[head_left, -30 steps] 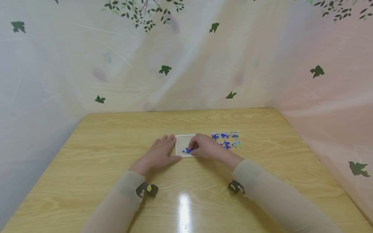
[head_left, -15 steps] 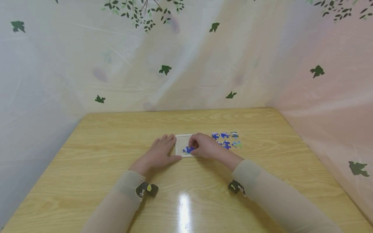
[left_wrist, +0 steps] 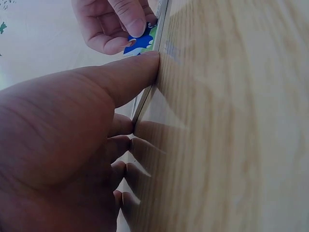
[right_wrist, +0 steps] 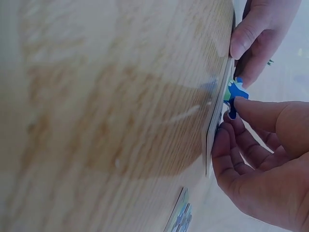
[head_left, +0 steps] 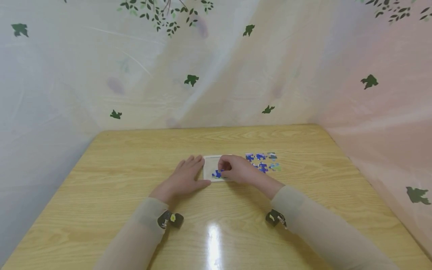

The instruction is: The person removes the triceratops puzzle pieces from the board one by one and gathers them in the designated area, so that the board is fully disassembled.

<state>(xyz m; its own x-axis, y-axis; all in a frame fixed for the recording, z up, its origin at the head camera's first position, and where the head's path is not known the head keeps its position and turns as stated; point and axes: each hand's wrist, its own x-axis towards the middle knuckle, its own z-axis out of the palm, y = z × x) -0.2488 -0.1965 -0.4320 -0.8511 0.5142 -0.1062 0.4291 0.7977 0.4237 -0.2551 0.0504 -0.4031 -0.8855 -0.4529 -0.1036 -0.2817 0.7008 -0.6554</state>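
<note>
My left hand (head_left: 187, 176) lies flat with fingers spread. Its thumb and fingertips touch the left side of a white puzzle tray (head_left: 206, 168), as the left wrist view also shows. Over the tray's near part, my right hand (head_left: 237, 169) pinches a blue jigsaw puzzle piece (right_wrist: 235, 92) between thumb and curled fingers. Green shows along one side of the blue shape in both wrist views. In the head view, blue puzzle pieces (head_left: 217, 174) show low in the tray beside the right fingertips. The right hand covers the tray's right part.
Several loose puzzle pieces (head_left: 261, 157), mostly blue with some green, lie to the right of the tray, partly behind the right hand. All this sits on a wood-grain table (head_left: 135, 157). A patterned curtain (head_left: 219, 67) stands behind the table.
The blue piece at the right fingertips has turned and shifted slightly within the tray, with small finger movements. The left hand has stayed against the tray.
</note>
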